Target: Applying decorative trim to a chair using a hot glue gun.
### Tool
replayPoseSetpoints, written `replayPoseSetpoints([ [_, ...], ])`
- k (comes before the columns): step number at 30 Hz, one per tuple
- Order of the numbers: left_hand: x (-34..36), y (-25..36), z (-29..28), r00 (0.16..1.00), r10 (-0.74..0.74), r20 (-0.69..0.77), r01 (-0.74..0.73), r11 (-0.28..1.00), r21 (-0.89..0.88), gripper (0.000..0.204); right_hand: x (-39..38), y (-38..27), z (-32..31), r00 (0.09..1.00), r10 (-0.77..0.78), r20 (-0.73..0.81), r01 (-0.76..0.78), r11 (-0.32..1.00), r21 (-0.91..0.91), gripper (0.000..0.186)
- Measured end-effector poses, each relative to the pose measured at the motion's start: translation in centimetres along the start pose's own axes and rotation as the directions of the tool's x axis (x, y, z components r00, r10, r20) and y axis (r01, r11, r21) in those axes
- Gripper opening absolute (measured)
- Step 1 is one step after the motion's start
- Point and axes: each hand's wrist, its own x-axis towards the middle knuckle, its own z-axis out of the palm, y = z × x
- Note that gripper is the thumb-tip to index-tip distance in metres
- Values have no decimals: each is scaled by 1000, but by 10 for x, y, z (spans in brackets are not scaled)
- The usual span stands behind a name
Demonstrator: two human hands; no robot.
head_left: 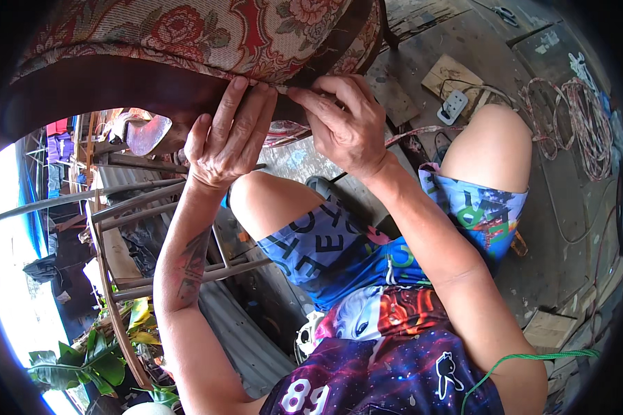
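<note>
A chair seat covered in floral upholstery, with red roses on a cream ground, fills the top of the view above a curved dark wooden rail. My left hand rests against this rail, its fingers stretched up and their tips pressing where the cloth meets the wood. Just right of it, my right hand has its fingers bent and pinched together at the same seam, on a thin pale trim strip running along the fabric edge. The right thumb is mostly hidden.
A white power strip lies by a wooden board on the plank floor. Coiled cord is at the far right, scissors at the top right. Left are a wooden railing and a leafy plant. A green cord crosses my right arm.
</note>
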Motion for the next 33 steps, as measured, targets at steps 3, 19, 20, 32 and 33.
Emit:
replayPoseSetpoints([
  [3, -1, 1, 4, 1000, 11, -20, -10, 999, 33, 27, 3, 2, -3, 1000, -15, 11, 15, 1000, -21, 39],
  [19, -1, 5, 5, 999, 0, -36, 3, 998, 67, 28, 12, 12, 2, 999, 15, -40, -15, 1000, -3, 31],
  [20, -1, 5, 6, 999, 0, -38, 2, 998, 66, 28, 13, 13, 2, 998, 19, -68, -18, 1000, 7, 29],
  [32, -1, 3, 6, 999, 8, -34, -6, 999, 53, 27, 9, 6, 2, 998, 51, -45, -49, 998, 40, 25],
  [33, -2, 3, 6, 999, 7, -35, -6, 999, 52, 27, 7, 6, 2, 998, 51, -44, -49, 998, 38, 25],
])
